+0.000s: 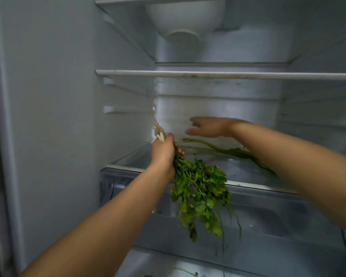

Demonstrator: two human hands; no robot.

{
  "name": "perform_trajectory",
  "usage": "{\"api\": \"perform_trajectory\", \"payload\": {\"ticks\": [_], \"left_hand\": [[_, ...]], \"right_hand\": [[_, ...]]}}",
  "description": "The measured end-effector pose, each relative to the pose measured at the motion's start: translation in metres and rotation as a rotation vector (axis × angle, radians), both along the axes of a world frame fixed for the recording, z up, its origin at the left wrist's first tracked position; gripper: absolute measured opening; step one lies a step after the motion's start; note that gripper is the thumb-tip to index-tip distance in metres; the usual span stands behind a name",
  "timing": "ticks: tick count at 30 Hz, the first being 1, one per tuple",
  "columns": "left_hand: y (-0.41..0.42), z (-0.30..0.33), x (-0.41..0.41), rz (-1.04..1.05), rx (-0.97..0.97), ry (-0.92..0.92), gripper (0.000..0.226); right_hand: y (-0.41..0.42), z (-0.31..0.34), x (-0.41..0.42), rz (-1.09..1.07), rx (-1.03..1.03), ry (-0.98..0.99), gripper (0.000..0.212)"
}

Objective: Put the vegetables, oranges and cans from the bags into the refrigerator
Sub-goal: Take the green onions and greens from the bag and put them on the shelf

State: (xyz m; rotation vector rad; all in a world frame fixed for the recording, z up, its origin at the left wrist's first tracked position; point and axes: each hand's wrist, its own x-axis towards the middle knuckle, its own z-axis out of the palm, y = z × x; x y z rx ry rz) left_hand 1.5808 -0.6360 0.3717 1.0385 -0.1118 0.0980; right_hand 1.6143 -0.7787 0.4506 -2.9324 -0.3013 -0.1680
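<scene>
Green leafy herb bunch [198, 188] hangs over the glass shelf's front edge [248, 184], its pale root end clenched in the left hand [163, 154]. Farther in above that shelf, the right hand [208, 127] hovers flat, fingers spread, over a long green stalk [224, 149] lying on the shelf.

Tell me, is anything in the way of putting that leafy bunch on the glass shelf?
Not really. The left hand grips the leafy bunch right at the glass shelf. A long green stalk already lies farther back and right, and the open right hand hovers over it. The near left part looks free.
</scene>
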Motion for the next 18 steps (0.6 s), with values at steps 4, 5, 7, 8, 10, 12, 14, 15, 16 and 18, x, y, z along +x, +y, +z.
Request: {"api": "perform_trajectory", "payload": {"ticks": [4,5,7,8,10,12,14,15,16,18], "left_hand": [[-0.006,0.023,0.017,-0.089,-0.239,0.072,0.027],[-0.009,0.032,0.022,-0.098,-0.297,0.072,0.03],[-0.017,0.049,0.028,-0.119,-0.389,0.067,0.033],[-0.021,0.057,0.028,-0.144,-0.435,0.068,0.035],[-0.032,0.069,0.025,-0.2,-0.511,0.072,0.038],[-0.043,0.073,0.026,-0.246,-0.486,0.106,0.034],[-0.055,0.066,0.03,-0.315,-0.349,0.149,0.033],[-0.061,0.059,0.032,-0.348,-0.232,0.171,0.034],[-0.067,0.049,0.035,-0.382,-0.102,0.2,0.035],[-0.077,0.031,0.039,-0.465,0.082,0.283,0.035]], "right_hand": [[0.014,0.006,-0.061,0.202,0.556,0.405,0.05],[0.013,0.002,-0.068,0.22,0.593,0.434,0.043],[0.008,-0.007,-0.072,0.228,0.683,0.428,0.037],[0.003,-0.011,-0.072,0.219,0.728,0.405,0.029],[-0.008,-0.012,-0.072,0.162,0.792,0.333,0.013],[-0.026,-0.003,-0.073,0.043,0.699,0.248,0.007],[-0.052,0.011,-0.077,-0.073,0.428,0.17,0.006],[-0.066,0.017,-0.077,-0.113,0.307,0.172,0.005],[-0.079,0.019,-0.076,-0.153,0.221,0.215,0.008],[-0.101,0.013,-0.071,-0.261,0.123,0.372,0.016]]}}
